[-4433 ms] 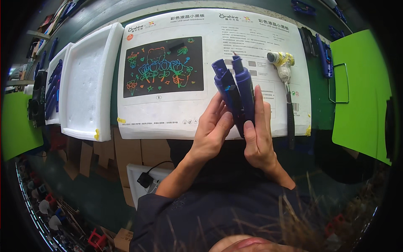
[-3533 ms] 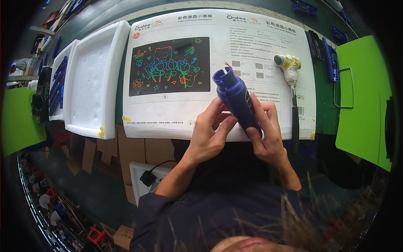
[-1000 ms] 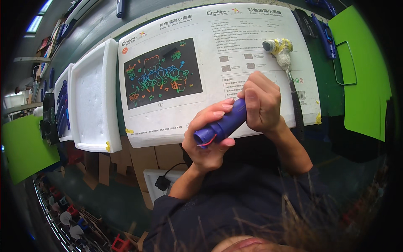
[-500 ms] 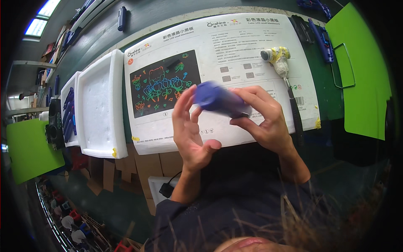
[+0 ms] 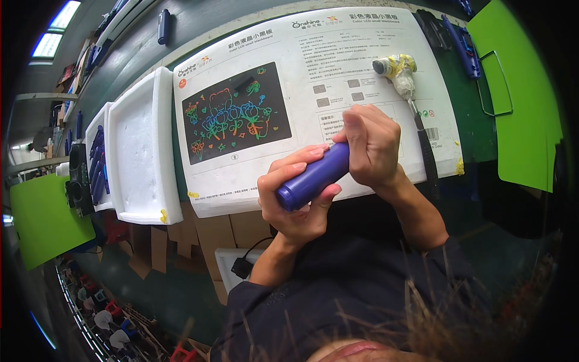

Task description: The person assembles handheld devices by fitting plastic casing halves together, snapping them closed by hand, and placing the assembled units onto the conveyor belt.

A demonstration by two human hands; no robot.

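A dark blue, smooth cylindrical casing (image 5: 315, 177) is held slantwise above the front edge of the printed white board (image 5: 241, 187). My left hand (image 5: 289, 208) wraps round its lower left end, fingers over the top and thumb beneath. My right hand (image 5: 375, 145) is closed in a fist at its upper right end, covering that end. Whether another piece sits inside the right fist is hidden. To the right of my right hand lies a mallet (image 5: 403, 81) with a tape-wrapped head and a dark handle, resting on the board.
At left stand a white foam tray (image 5: 172, 133) and a smaller tray holding several blue parts (image 5: 98, 163). Green panels (image 5: 522, 114) flank the table. More blue cylinders (image 5: 163, 27) lie at the back and right. Cardboard (image 5: 208, 241) sits below the board's edge.
The casing has swung from sloping down rightward to sloping up rightward. My left fingers have gone from loosely spread to wrapped round it, and my right hand has closed over its far end.
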